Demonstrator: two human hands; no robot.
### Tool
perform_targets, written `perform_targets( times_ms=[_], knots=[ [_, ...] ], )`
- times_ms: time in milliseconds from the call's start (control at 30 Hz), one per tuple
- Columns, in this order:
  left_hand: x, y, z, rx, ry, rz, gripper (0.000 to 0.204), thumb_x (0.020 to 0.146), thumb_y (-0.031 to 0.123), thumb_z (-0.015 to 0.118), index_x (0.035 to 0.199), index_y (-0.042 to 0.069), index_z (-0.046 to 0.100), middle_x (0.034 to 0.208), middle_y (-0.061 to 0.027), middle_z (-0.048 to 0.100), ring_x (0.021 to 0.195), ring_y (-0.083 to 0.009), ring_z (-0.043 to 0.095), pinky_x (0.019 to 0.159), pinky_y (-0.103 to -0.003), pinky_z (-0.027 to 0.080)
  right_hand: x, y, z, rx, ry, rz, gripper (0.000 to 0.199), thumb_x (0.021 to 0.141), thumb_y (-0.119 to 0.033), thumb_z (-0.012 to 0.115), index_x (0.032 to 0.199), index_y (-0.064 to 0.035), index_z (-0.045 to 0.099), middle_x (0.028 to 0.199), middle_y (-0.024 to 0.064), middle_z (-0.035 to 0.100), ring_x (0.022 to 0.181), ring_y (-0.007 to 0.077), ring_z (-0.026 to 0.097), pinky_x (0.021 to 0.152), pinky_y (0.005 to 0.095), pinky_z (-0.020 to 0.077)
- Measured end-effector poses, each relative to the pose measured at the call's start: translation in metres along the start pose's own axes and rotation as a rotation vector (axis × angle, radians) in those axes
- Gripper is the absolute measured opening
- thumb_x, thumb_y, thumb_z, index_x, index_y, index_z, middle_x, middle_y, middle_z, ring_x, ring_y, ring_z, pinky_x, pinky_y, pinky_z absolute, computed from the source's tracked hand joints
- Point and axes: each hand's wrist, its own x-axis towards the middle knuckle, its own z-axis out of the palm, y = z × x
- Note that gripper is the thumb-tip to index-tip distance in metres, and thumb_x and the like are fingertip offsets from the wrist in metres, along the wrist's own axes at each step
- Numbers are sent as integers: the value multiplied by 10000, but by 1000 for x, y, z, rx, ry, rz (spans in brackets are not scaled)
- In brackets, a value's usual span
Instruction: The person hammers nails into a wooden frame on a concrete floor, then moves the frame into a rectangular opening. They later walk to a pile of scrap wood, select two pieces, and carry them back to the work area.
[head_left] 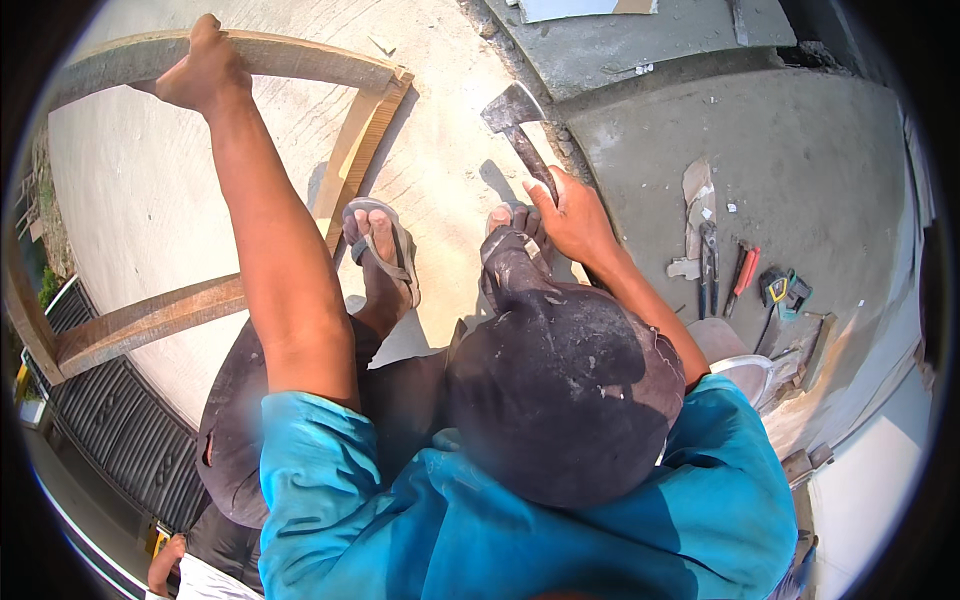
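The left hand [207, 72] is closed on the top bar of a wooden frame [325, 60], left of its top right corner; some of its fingers are hidden, so I cannot tell how they all sit. The frame is over the left part of the pale floor [450, 110]. The right hand [572, 218] has its fingers curled tight around the handle of a hatchet [528, 150], whose head is near the floor's right edge. On the gray slab [640, 130], toward its right edge, lie red-handled pliers [742, 272] and a tape measure [785, 290].
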Motion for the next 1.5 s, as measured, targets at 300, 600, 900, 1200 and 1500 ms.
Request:
perform_targets(
  times_ms=[300, 600, 900, 1200, 1500],
  knots=[
    [86, -95, 46, -176, -288, -573, 473, 728, -75, 685, 1138, -153, 461, 980, -201, 601, 836, -345, 665, 749, -467, 584, -28, 26, 16, 27, 93, 75, 429, 973, -369, 538, 1029, 53, 591, 656, 277, 591, 640, 430, 623, 609, 471, 457],
    [37, -178, 95, 158, -172, -548, 829, 640, -37, 718, 1382, -77, 351, 1202, -238, 551, 957, -339, 655, 742, -434, 588, -36, 8, 18, -40, 123, 130, 390, 979, -357, 552, 1067, 24, 564, 652, 273, 603, 654, 457, 639, 584, 497, 461],
    [-44, -205, 86, 318, -381, -313, 286, 816, 208, 699, 856, -74, 677, 875, -233, 702, 787, -297, 649, 715, -446, 496, 19, -27, 17, -217, 2, -175, 316, 980, -276, 566, 1181, -40, 508, 689, 167, 666, 649, 400, 672, 567, 457, 500],
    [-66, -217, 98, 772, -160, -151, 620, 791, 292, 678, 1242, -97, 507, 1217, -286, 583, 1122, -416, 575, 989, -475, 465, 68, -65, 25, -256, 156, -625, 521, 986, -239, 561, 1480, -168, 412, 924, 187, 699, 735, 386, 686, 607, 428, 532],
    [-66, -169, 76, 758, -287, -301, 707, 799, 291, 687, 1356, -62, 432, 1323, -293, 511, 1264, -408, 488, 1044, -469, 426, 72, -78, 27, -514, 23, -445, 531, 985, -318, 551, 1483, -208, 406, 770, 155, 685, 647, 350, 669, 581, 422, 523]
  ],
)
